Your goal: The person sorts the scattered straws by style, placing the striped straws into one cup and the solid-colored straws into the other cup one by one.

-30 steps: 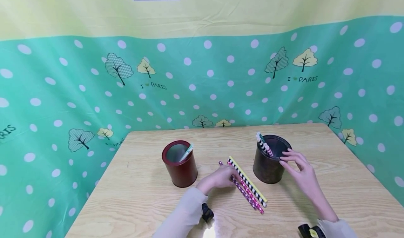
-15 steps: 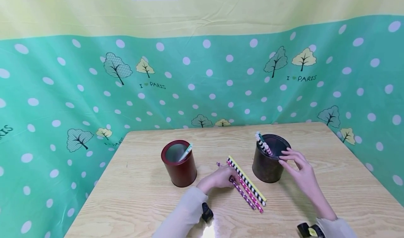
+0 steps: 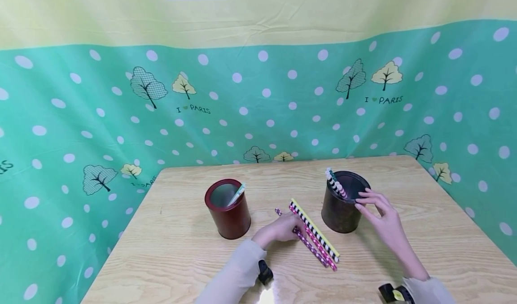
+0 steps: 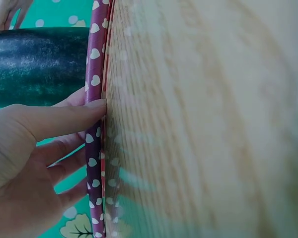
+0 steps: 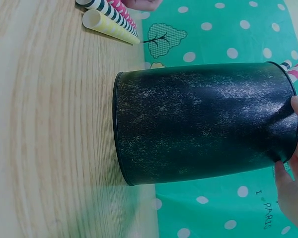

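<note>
My left hand (image 3: pixel 284 228) is over the straws on the table, pinching a purple paper straw with white hearts (image 4: pixel 93 59) between thumb and fingers. Right beside that straw lies a pink dotted one (image 3: pixel 331 262), then a black-and-white striped straw (image 3: pixel 315 233) and a yellow one (image 3: pixel 319 229), all slanting the same way. With thumb and fingertips, my right hand (image 3: pixel 383 216) grips the near right rim of a dark metal can (image 5: pixel 203 124). Several patterned straws (image 3: pixel 333 183) lean in this can, against its left side.
A dark red can (image 3: pixel 230 219) stands on the left of the wooden table (image 3: pixel 169 250), with a pale teal straw (image 3: pixel 237 195) leaning inside. Behind the table hangs a green dotted curtain (image 3: pixel 226 138).
The head view has drifted slightly, shifting everything a little left. Both hands keep nearly the same places, and the far end of the purple straw has edged slightly left.
</note>
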A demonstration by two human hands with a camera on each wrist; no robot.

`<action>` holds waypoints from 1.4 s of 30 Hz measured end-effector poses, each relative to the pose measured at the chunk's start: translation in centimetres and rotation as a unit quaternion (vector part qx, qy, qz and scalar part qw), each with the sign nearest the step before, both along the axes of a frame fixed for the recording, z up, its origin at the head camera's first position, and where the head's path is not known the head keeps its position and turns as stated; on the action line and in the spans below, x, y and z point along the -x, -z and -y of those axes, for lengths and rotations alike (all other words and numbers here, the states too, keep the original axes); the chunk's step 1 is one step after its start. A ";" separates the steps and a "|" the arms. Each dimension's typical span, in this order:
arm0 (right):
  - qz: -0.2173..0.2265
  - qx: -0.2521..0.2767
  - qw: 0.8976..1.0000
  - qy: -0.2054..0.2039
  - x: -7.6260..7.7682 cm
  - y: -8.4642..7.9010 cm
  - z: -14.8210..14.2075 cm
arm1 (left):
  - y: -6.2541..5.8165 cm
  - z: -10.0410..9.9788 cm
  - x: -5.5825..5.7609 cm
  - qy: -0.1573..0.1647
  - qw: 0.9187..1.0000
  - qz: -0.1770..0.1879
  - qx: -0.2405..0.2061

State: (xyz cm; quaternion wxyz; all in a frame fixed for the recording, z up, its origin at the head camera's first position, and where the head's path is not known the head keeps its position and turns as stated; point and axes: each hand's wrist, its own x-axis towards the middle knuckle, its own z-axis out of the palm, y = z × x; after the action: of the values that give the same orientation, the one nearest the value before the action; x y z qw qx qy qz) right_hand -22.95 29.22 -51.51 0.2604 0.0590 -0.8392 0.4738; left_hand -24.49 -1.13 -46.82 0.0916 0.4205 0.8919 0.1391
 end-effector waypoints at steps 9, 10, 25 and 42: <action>0.007 0.003 1.000 0.001 -0.1 -0.1 0.2 | -0.2 0.5 -0.2 -0.021 0.999 -0.004 -0.027; 0.005 0.004 1.000 0.001 -0.1 -0.1 0.2 | -0.3 0.6 -0.3 -0.024 0.999 -0.003 -0.033; 0.006 0.002 1.000 0.003 0.0 0.0 0.0 | -0.4 0.4 -0.6 -0.056 0.994 -0.012 -0.090; -0.001 0.000 1.000 -0.004 -0.2 -0.2 0.2 | -1.2 0.5 -0.9 -0.071 0.975 0.014 -0.211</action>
State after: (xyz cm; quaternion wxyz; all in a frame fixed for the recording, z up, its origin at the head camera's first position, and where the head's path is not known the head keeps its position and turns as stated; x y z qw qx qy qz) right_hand -22.79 29.03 -51.31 0.2598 0.0627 -0.8387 0.4746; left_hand -23.61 -1.64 -45.57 0.0029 0.3639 0.8686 0.3362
